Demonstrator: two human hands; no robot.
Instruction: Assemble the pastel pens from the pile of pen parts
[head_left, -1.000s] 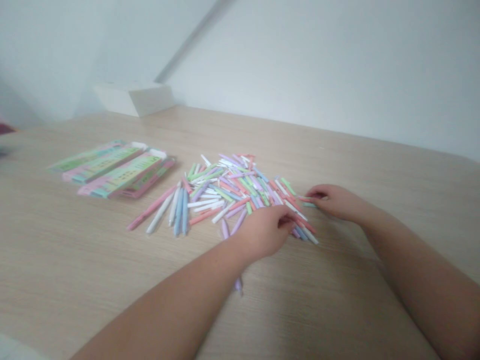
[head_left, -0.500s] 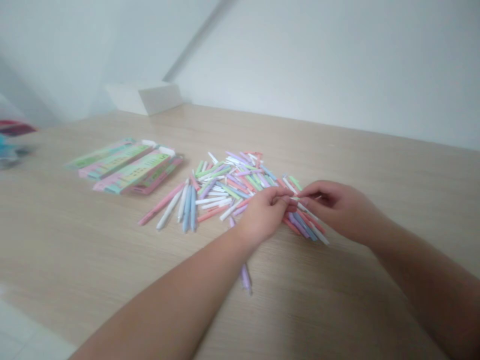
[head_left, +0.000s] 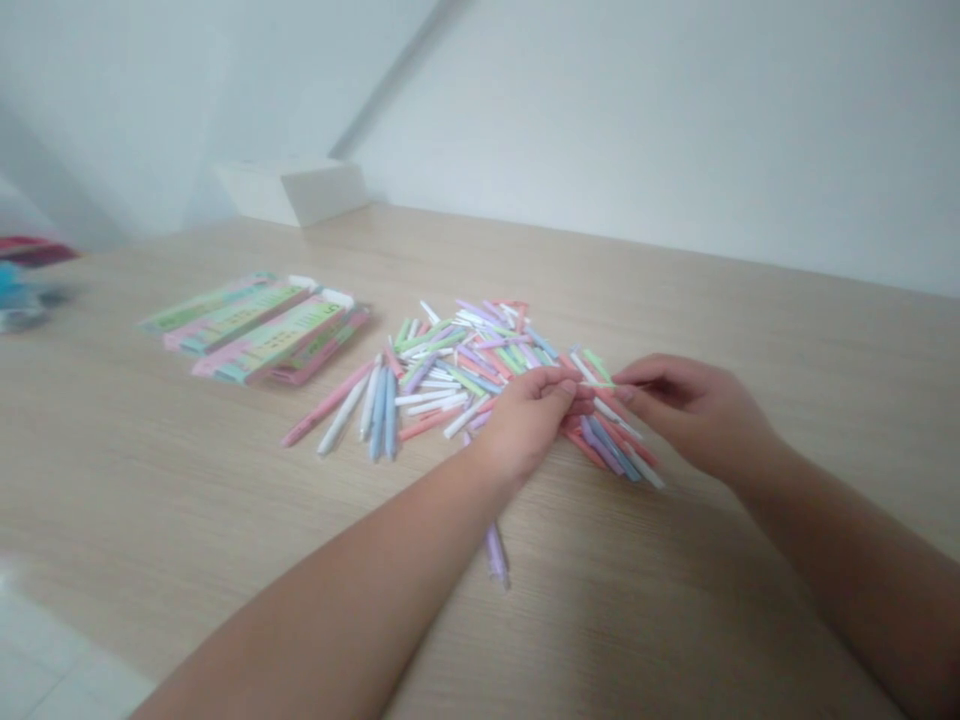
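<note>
My left hand [head_left: 541, 410] is closed in a pinch over the right side of a pile of pastel pen parts [head_left: 427, 400]. Facing it, my right hand [head_left: 686, 405] also pinches with thumb and fingers. A thin, pale green pen part [head_left: 598, 385] spans the gap between both hands' fingertips; blur hides its exact shape. Beneath them lie red, purple, blue and white tubes [head_left: 619, 455]. Left of the pile, several whole-looking pens [head_left: 381, 415] in pink, white and blue lie side by side. A purple pen [head_left: 496, 555] lies near my left forearm.
Several flat pastel pen boxes [head_left: 270, 338] lie at the left on the wooden table [head_left: 675, 620]. A white box [head_left: 300, 190] stands at the back against the wall. Red and blue items [head_left: 30, 270] show blurred at the far left edge.
My right hand has moved left from the pile's right edge, bringing a piece to my left hand. Since then the hands have drawn slightly apart, the pale green part between them.
</note>
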